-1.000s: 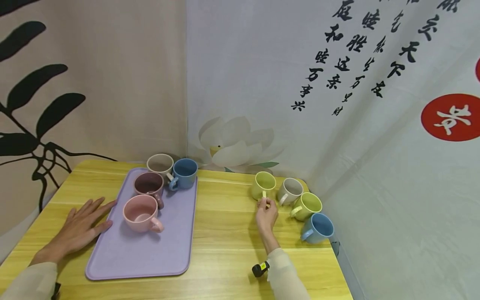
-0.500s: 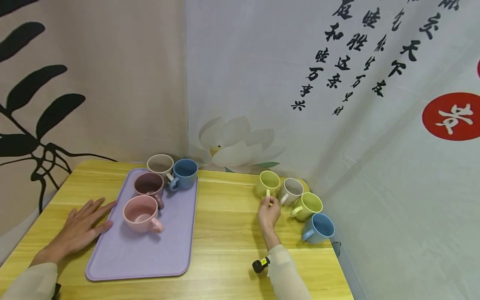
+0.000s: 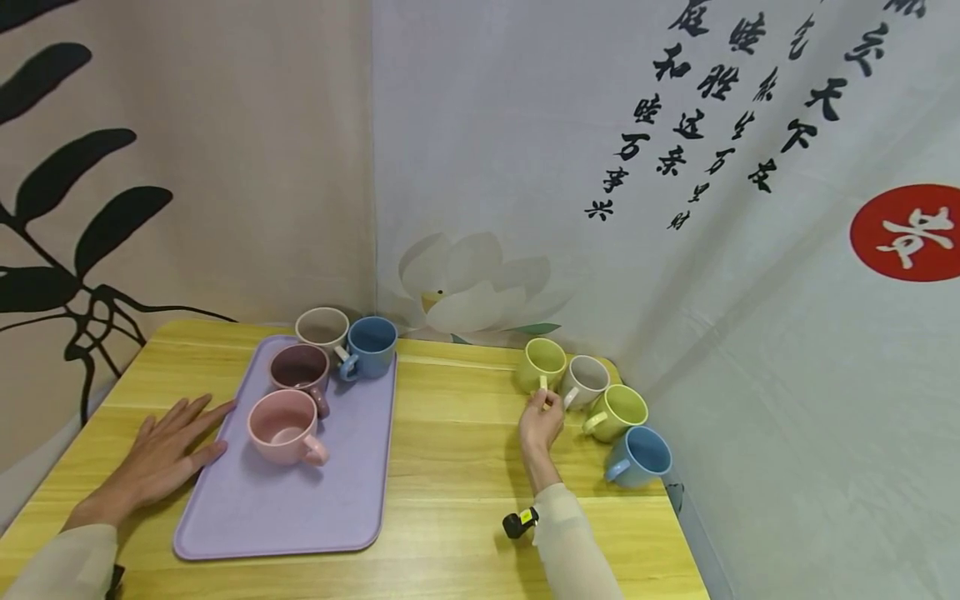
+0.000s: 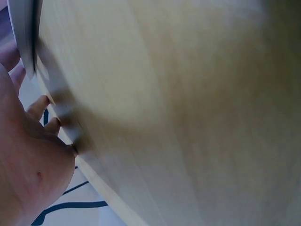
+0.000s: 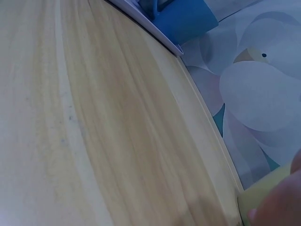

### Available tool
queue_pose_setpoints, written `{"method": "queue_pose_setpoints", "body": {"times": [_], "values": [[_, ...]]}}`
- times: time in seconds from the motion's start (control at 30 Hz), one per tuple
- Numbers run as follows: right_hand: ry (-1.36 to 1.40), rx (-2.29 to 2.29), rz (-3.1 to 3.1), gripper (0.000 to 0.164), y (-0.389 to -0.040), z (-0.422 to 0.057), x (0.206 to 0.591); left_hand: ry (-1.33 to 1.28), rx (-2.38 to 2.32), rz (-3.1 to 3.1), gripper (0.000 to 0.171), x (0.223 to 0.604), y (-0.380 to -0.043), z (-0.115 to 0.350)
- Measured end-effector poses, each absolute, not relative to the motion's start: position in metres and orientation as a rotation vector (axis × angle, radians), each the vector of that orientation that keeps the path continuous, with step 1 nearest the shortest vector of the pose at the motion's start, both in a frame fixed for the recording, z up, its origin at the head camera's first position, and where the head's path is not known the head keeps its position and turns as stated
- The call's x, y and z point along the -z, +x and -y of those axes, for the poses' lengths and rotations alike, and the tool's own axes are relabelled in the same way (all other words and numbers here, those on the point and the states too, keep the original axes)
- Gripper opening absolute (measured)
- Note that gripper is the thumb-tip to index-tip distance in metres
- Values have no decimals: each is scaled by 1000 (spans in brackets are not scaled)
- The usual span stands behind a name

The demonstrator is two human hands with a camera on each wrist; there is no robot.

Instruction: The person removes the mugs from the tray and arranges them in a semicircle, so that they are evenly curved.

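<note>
My right hand pinches the handle of a yellow-green mug at the back right of the table; a bit of that mug shows at the corner of the right wrist view. Right beside it stands a light grey mug, then a second yellow-green mug and a blue mug. On the left, my left hand lies spread, with its fingertips at the edge of a lilac tray. The tray bears a pink mug and a dark mauve mug.
At the tray's far end are a beige mug and a darker blue mug. A printed cloth hangs behind the wooden table and along its right side.
My right hand has shifted the yellow-green mug a little to the right and back, up close to the light grey mug. The left hand has stayed in place on the tray's edge.
</note>
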State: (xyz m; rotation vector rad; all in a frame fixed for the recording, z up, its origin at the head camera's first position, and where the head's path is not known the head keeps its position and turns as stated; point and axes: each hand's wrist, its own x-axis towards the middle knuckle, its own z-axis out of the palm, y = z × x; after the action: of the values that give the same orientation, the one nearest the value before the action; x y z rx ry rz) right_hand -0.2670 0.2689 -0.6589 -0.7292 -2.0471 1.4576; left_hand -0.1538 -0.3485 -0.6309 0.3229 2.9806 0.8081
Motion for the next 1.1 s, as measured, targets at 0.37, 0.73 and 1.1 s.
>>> {"method": "queue_pose_setpoints", "body": {"times": [0.37, 0.73, 1.1], "values": [[-744, -1528, 1925, 26, -254, -251, 630, 319, -814, -2980, 71, 632, -154, 348], [-764, -1540, 1973, 38, -258, -252, 641, 324, -815, -2983, 71, 631, -154, 349], [-627, -1675, 2028, 62, -226, -232, 596, 322, -824, -2976, 71, 630, -153, 348]]}}
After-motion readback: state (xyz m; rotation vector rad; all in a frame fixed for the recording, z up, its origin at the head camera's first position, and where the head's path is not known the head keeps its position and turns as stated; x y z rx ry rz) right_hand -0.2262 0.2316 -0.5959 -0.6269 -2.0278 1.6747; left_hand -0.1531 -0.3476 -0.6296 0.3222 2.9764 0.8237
